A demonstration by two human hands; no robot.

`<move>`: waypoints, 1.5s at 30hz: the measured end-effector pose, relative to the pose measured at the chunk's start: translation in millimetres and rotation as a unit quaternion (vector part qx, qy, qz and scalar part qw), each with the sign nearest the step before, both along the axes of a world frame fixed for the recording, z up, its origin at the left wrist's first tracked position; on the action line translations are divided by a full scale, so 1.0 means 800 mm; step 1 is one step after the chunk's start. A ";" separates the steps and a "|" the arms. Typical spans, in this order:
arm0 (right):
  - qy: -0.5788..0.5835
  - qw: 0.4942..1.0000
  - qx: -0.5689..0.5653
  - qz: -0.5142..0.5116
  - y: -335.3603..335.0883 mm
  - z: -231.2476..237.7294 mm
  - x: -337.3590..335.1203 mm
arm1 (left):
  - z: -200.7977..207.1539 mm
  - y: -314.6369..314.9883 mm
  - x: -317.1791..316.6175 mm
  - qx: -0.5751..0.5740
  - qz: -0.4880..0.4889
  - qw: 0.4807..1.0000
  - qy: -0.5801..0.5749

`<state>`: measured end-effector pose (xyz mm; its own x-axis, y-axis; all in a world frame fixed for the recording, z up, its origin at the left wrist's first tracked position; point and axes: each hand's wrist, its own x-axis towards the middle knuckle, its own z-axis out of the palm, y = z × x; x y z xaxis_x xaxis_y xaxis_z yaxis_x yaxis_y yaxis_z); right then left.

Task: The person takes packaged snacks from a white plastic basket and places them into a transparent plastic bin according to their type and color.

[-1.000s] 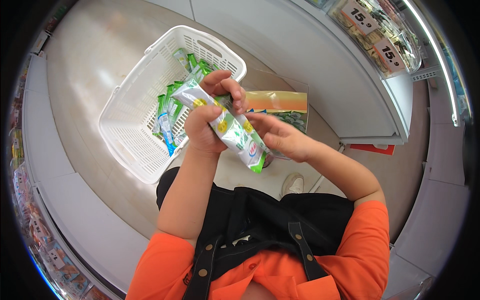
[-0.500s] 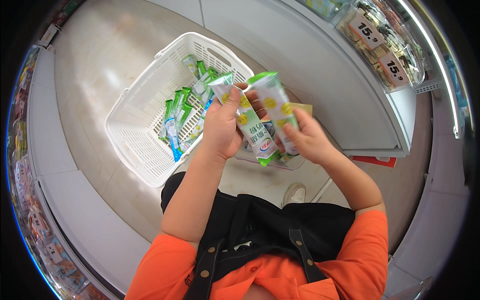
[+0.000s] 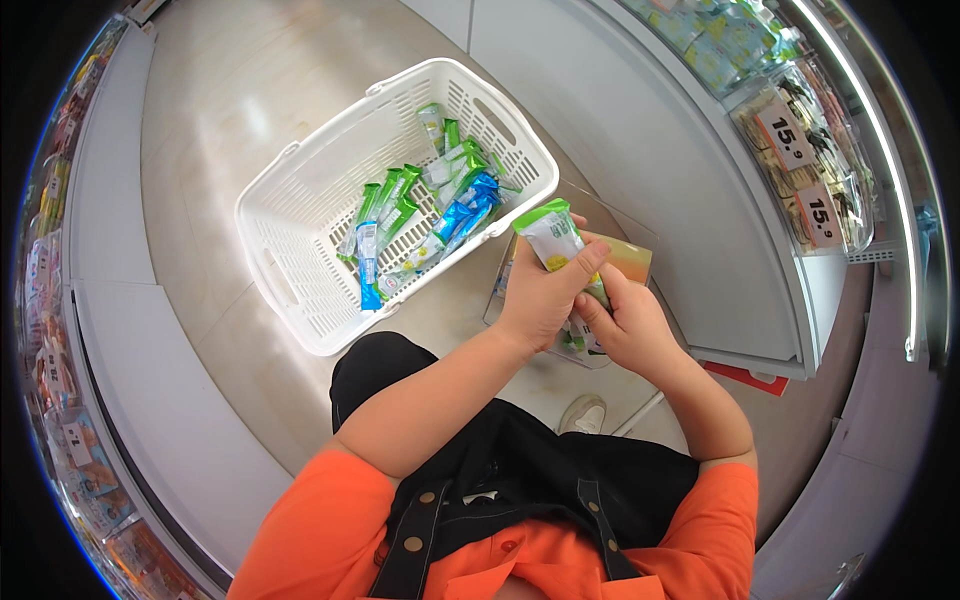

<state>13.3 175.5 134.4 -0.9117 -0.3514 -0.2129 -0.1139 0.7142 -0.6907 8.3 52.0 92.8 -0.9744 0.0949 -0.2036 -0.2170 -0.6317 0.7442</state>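
Both my hands meet to the right of the white basket, closed round green-and-white packets [image 3: 553,237] with yellow prints. My left hand [image 3: 545,295] grips from the left, its thumb across the front. My right hand [image 3: 632,318] holds the lower end, its fingers against the left thumb. The fingers hide much of the packets, so I cannot tell how many are stacked there. Inside the white plastic basket [image 3: 300,155] lie several slim green-and-white packets [image 3: 385,205] and blue ones [image 3: 470,208], loosely heaped towards its right side.
Below my hands, a clear bin [image 3: 493,305] with a yellow-orange panel [image 3: 622,262] stands on the tiled floor, partly hidden. White cabinets [image 3: 640,170] and stocked shelves line the right; another shelf row [image 3: 100,460] runs along the left. My shoe [image 3: 582,414] is beside the bin.
The packets held apart in my two hands are now brought together, one hand against the other. The view has shifted, so the basket appears further right and shows more blue packets.
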 end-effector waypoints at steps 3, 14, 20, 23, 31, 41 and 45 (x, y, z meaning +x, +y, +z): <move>0.017 0.998 -0.024 -0.050 0.005 -0.012 0.001 | -0.002 -0.004 -0.006 0.136 0.008 0.990 -0.036; -0.275 0.892 -0.334 -0.133 0.021 -0.035 -0.014 | -0.005 -0.024 -0.028 0.240 0.066 0.968 -0.029; -0.221 0.881 -0.386 -0.159 0.028 -0.041 -0.013 | -0.007 -0.037 -0.036 0.229 0.078 0.970 0.013; -0.211 0.837 -0.466 -0.197 0.030 -0.047 -0.015 | 0.000 -0.043 -0.040 0.276 0.089 0.957 -0.013; -0.073 0.996 -0.004 -0.049 0.098 -0.037 -0.030 | -0.004 -0.107 -0.076 0.124 0.261 0.956 -0.054; -0.033 0.921 0.360 0.143 0.090 -0.199 0.019 | -0.005 -0.080 -0.068 0.131 0.172 0.972 -0.092; -0.009 0.923 0.357 0.140 0.088 -0.218 0.021 | -0.001 -0.090 -0.070 0.112 0.180 0.974 -0.081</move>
<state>30.1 245.6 -40.3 -0.7997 -0.3373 -0.4966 -0.3568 0.9323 -0.0587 -47.9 -20.2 91.7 -0.9094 -0.1870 -0.3714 -0.0549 -0.8314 0.5529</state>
